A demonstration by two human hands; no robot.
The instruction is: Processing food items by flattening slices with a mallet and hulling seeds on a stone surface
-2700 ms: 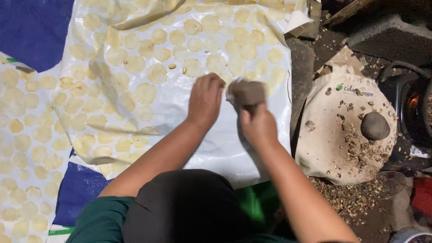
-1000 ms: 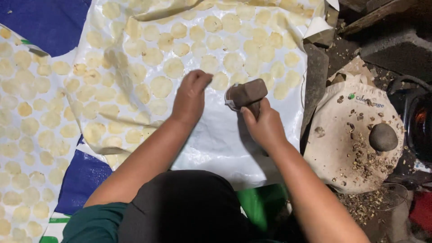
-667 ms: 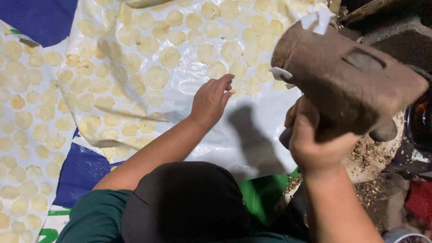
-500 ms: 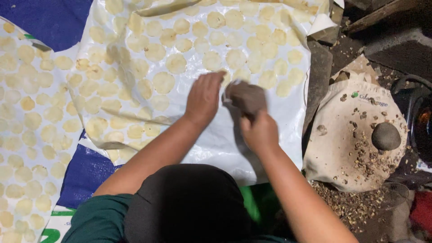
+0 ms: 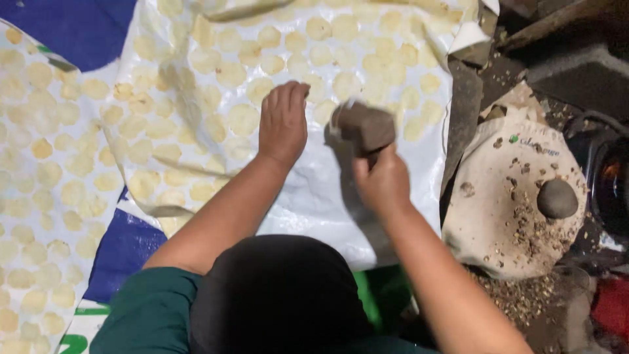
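pressing my left hand (image 5: 283,124) flat on the white plastic sheet (image 5: 314,196), fingers together and stretched out, palm down, holding nothing. far to its left lies another sheet (image 5: 46,196) over blue tarp (image 5: 121,252), covered with pale yellow flattened discs (image 5: 39,149). more of the same discs (image 5: 242,119) sit all round my left fingertips, one just beside them. just right of the left hand is my right hand (image 5: 381,183), closed tight round the handle of a brown wooden block mallet (image 5: 363,126). the block head sits just above the right fist, level with my left fingers, blurred, so i cannot tell if it touches the sheet. well to the right of the right hand, off the sheet, is a round flat stone slab (image 5: 498,210) with crumbs and husk bits on it, and a dark round stone (image 5: 557,198) resting on its far right side. dark ground with scattered debris (image 5: 517,298) lies below that slab.
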